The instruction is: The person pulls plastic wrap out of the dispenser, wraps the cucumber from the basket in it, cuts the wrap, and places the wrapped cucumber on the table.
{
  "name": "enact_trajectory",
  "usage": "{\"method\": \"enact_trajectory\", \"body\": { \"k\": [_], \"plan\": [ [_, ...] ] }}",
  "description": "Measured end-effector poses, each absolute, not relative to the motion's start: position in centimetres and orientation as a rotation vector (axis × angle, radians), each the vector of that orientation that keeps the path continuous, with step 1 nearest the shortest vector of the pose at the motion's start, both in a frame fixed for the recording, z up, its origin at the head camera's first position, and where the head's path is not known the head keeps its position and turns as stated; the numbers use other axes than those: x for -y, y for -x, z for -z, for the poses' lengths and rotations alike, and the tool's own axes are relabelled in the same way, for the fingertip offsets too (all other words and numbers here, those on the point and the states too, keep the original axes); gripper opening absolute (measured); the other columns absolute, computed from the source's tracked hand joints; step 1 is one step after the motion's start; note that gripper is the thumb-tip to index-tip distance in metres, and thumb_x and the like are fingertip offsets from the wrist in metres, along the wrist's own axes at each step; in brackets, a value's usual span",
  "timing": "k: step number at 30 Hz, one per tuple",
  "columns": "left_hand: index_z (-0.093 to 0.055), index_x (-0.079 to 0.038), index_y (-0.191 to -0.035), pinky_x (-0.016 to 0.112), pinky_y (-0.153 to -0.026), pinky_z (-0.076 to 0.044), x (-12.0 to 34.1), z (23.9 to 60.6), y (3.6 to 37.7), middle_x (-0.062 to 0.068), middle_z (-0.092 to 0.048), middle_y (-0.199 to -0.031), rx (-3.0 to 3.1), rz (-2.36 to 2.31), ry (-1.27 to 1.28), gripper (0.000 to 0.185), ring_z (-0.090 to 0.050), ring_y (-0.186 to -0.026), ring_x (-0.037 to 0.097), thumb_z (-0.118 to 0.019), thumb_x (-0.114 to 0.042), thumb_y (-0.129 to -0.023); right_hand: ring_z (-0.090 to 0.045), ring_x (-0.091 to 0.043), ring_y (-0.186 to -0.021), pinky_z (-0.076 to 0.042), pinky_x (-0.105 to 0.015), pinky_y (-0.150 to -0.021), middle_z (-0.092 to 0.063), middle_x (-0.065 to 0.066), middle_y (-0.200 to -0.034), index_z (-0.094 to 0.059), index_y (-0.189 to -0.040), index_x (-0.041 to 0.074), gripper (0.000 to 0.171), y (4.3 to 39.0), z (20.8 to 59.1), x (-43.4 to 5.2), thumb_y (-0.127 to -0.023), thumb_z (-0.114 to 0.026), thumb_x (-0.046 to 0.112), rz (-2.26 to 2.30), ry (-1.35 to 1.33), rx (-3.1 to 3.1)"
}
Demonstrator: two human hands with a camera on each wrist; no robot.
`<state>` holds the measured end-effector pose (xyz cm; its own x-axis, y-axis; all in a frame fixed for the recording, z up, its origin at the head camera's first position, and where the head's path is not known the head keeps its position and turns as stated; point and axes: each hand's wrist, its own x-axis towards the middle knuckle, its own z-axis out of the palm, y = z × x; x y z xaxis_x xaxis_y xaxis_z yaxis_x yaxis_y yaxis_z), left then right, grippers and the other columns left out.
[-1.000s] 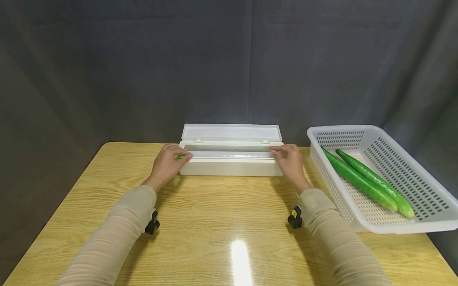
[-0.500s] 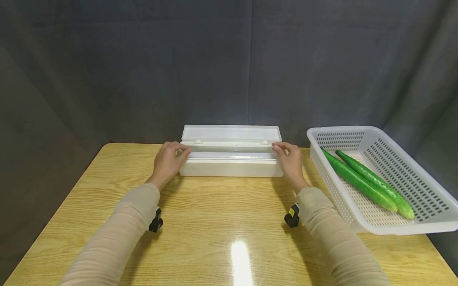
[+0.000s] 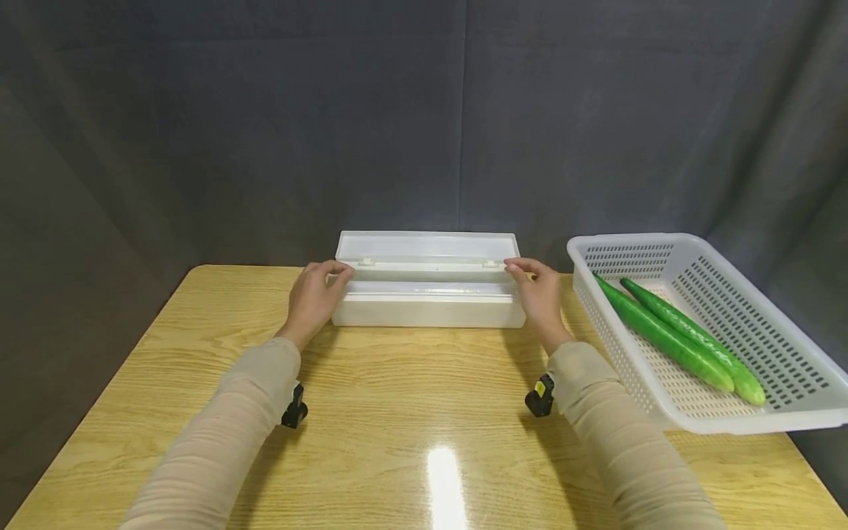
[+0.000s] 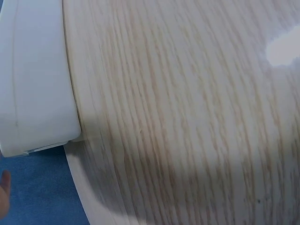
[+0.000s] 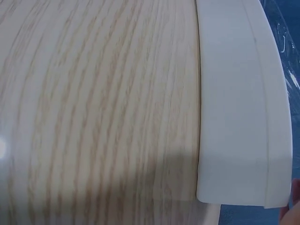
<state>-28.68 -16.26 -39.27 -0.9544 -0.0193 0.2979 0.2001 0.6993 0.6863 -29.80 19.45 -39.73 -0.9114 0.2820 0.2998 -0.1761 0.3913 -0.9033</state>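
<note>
A long white cling film dispenser (image 3: 427,312) lies across the far edge of the table, its lid (image 3: 427,244) tipped back. Inside shows a pale roll (image 3: 430,288). My left hand (image 3: 314,296) is at the left end, thumb and forefinger pinching the film's edge just above the box. At the other end my right hand (image 3: 539,296) pinches the opposite corner. Clear cling film (image 5: 291,61) glints beyond the box in the right wrist view; it is barely visible from the head. Both wrist views show the dispenser's front wall (image 4: 40,75), with only bits of fingers at the edges.
To the right stands a white perforated basket (image 3: 795,294) with two long cucumbers (image 3: 682,338) in it. The wooden table (image 3: 397,412) reflects a bright light near its front. A dark grey curtain (image 3: 265,132) hangs behind.
Both hands have risen slightly and moved back toward the lid, lifting the film's edge. A small green bit seen by my left fingers a second ago is out of sight.
</note>
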Motion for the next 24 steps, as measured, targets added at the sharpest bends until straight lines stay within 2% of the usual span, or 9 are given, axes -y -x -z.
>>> {"method": "enact_trajectory", "body": {
  "k": [8,14,24],
  "plan": [
    [-0.071,-0.009,-0.113,0.048,-0.088,-0.043,16.6,38.9,28.7,0.011,-0.066,-0.107,2.614,1.135,0.181,0.03,-0.057,-0.102,0.029,-0.057,-0.034,-0.102,-0.057,-0.02,-0.098,-0.039,-0.028,-0.088,-0.071,-0.014,-0.102,-0.075,-0.106,0.002,0.02,29.7,39.2,-19.3,-0.095,-0.068,0.017,-1.524,0.079,2.237],
    [-0.07,-0.009,-0.116,0.048,-0.09,-0.043,16.6,38.7,28.8,0.011,-0.064,-0.108,2.621,1.175,0.161,0.033,-0.056,-0.105,0.029,-0.057,-0.036,-0.102,-0.06,-0.019,-0.093,-0.042,-0.023,-0.074,-0.072,-0.016,-0.103,-0.075,-0.106,0.001,0.02,29.5,38.8,-19.5,-0.096,-0.066,0.016,-1.484,0.047,2.258],
    [-0.071,-0.01,-0.113,0.047,-0.091,-0.043,16.6,38.1,29.1,0.01,-0.067,-0.109,2.576,1.193,0.141,0.03,-0.058,-0.105,0.029,-0.059,-0.034,-0.101,-0.063,-0.017,-0.095,-0.044,-0.019,-0.072,-0.072,-0.017,-0.105,-0.074,-0.108,0.0,0.021,29.5,38.1,-19.7,-0.097,-0.065,0.015,-1.491,0.023,2.252]
  ]
}}
